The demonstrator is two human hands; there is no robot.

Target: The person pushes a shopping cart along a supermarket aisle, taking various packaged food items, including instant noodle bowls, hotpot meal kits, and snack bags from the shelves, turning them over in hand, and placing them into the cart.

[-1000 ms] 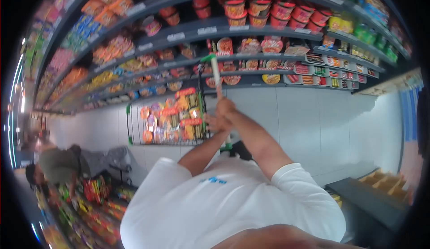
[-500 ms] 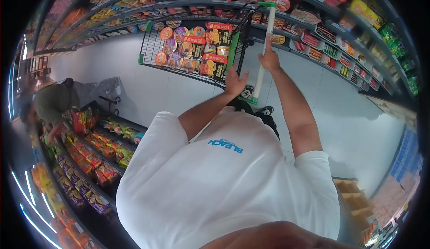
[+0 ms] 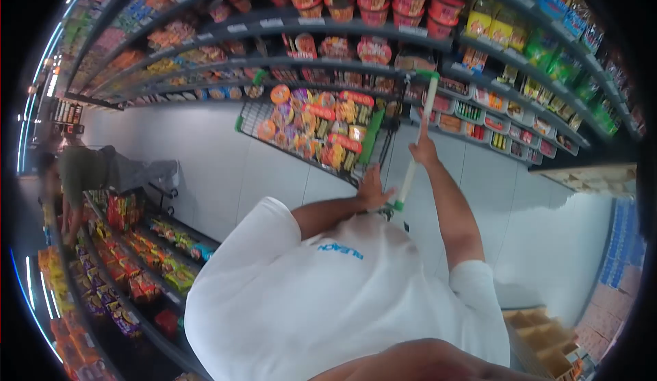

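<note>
My right hand (image 3: 424,149) is wrapped round the pale handle (image 3: 408,181) of a shopping cart (image 3: 373,136), about midway along the bar. My left hand (image 3: 373,191) is open with its fingers spread, between the cart's near end and the lower end of the handle. It holds nothing. Whether it touches the cart, I cannot tell. Inside the black wire basket lie several round tubs (image 3: 280,94) with orange and purple lids, and black-and-red food packages (image 3: 344,149).
Shelves with stacked red tubs (image 3: 373,1) and packets run along the far side. At left, another person (image 3: 85,175) bends over a low shelf of colourful packets (image 3: 130,264). A wooden compartment rack (image 3: 540,329) stands at lower right.
The view has tilted up, showing more of the upper shelves; cart and hands appear lower. The cart looks slightly turned. My right hand keeps its hold, and my left hand remains open.
</note>
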